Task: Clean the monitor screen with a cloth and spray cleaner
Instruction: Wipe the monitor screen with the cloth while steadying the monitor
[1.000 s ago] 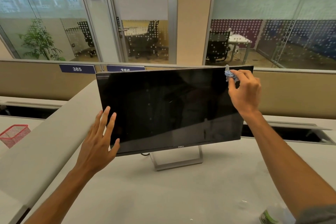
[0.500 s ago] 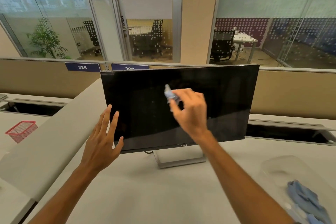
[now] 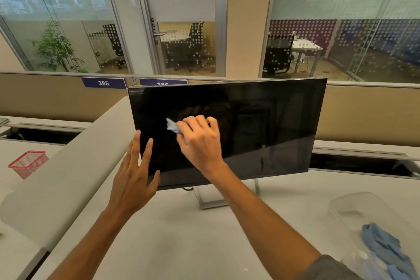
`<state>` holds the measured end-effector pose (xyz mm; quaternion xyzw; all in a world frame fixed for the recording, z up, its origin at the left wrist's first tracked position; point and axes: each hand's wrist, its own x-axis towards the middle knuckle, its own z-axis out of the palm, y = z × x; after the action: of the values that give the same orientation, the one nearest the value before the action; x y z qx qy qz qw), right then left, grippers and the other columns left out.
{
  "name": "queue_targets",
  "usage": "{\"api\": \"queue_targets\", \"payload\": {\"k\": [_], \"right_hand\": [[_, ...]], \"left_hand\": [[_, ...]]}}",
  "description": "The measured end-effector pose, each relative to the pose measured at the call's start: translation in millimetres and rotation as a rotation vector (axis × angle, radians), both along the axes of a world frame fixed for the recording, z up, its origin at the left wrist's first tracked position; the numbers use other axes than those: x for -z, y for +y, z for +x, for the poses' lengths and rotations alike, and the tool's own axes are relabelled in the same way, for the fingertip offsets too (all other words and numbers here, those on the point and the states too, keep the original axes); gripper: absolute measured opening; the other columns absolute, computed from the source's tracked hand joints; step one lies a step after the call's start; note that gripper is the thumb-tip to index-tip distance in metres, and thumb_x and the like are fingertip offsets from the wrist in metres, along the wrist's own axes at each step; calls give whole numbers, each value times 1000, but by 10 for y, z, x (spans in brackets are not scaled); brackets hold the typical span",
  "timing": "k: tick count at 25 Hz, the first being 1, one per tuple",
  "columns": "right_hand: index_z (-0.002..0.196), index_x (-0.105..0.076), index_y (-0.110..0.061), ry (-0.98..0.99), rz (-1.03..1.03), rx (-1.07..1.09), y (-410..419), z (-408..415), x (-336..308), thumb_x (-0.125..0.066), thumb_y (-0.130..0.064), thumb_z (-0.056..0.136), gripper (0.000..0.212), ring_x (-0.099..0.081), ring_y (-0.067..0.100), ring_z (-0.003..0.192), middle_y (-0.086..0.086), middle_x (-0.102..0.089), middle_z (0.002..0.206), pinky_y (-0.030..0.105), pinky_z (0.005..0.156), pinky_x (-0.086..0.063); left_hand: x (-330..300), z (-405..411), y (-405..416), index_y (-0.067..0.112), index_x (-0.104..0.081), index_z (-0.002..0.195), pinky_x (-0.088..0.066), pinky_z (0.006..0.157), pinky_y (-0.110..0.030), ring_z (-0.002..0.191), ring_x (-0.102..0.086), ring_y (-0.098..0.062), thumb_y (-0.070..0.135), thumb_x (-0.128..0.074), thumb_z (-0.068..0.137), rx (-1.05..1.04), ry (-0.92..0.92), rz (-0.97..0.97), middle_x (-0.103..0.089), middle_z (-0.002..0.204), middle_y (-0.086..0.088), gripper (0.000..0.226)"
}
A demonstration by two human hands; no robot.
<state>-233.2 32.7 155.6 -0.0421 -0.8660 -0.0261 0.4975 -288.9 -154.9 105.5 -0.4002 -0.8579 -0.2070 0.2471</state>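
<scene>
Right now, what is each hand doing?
Left hand: open, fingers straight at the monitor's left edge.
Right hand: holding a blue cloth against the screen.

Person, head-camera view, two arms visible.

Left hand (image 3: 134, 179): bare; no glove, ring or watch. Four long, slender fingers and a thumb in view, seen from the back, knuckles and tendons faintly marked. Left forearm: bare from wrist to the lower edge of the picture, no sleeve visible.

Right hand (image 3: 200, 141): bare; no glove, ring or wristband. Back of hand and knuckle row in view. Right forearm: bare to near the elbow.

Sleeve (image 3: 327, 268): grey, short, plain fabric, no visible print; covers the right upper arm at the lower edge.
</scene>
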Motion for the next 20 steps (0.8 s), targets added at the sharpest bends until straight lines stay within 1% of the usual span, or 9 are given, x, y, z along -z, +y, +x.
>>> {"api": "queue_targets", "payload": {"k": [4,7,11,13,14,15,17,20], "right_hand": [[100,-67,-18,22,-60,174,629,389,-27,-57,-29,87,20,-59,20,85,-2,-67,92,36,77,-38],[100,-65,-17,23,-109,287,1117,695,5,-57,-32,88,20,-58,19,82,-1,-66,89,34,75,-37],[107,-62,-14,91,-403,379,1620,976,112,-60,-32,90,25,-59,19,84,5,-68,95,37,74,-43],[109,-62,-13,161,-523,374,1650,1009,119,-62,-31,89,27,-60,21,85,6,-68,98,35,73,-45],[109,-63,-12,183,-527,336,1572,986,107,-63,-30,89,26,-60,20,84,6,-68,97,33,72,-43],[106,-63,-13,186,-488,286,1440,933,94,-64,-28,88,24,-59,20,82,5,-67,94,32,71,-40],[99,-64,-17,142,-348,164,1033,770,92,-65,-25,84,17,-58,19,79,0,-65,88,32,69,-38],[96,-67,-18,33,-189,-16,384,422,163,-65,-24,82,15,-58,17,82,-3,-65,90,33,71,-41]], "left_hand": [[12,-16,-5,16,-15,153,-48,92,-38,145,-22,-33,36,-53,83,-12,-1,-13,0,163,-9,82],[6,-30,-14,15,-17,152,-47,94,-40,144,-23,-34,37,-52,83,-25,11,-37,-1,163,-10,81],[5,-47,-37,15,-18,152,-47,95,-43,143,-25,-36,37,-53,82,-41,19,-66,0,163,-10,81],[21,-45,-38,15,-18,152,-42,101,-46,144,-23,-36,37,-53,82,-55,28,-75,0,163,-10,81],[32,-36,-36,14,-18,152,-38,105,-49,145,-21,-36,37,-53,83,-64,30,-75,0,163,-11,81],[37,-25,-28,14,-18,152,-35,109,-52,147,-17,-36,37,-52,83,-71,33,-74,-1,162,-11,80],[28,5,3,14,-20,152,-27,114,-56,149,-11,-34,38,-47,84,-86,49,-94,-3,162,-11,76],[4,45,68,15,-22,151,-18,117,-54,150,-5,-30,42,-37,86,-88,95,-161,-5,162,-10,72]]}}
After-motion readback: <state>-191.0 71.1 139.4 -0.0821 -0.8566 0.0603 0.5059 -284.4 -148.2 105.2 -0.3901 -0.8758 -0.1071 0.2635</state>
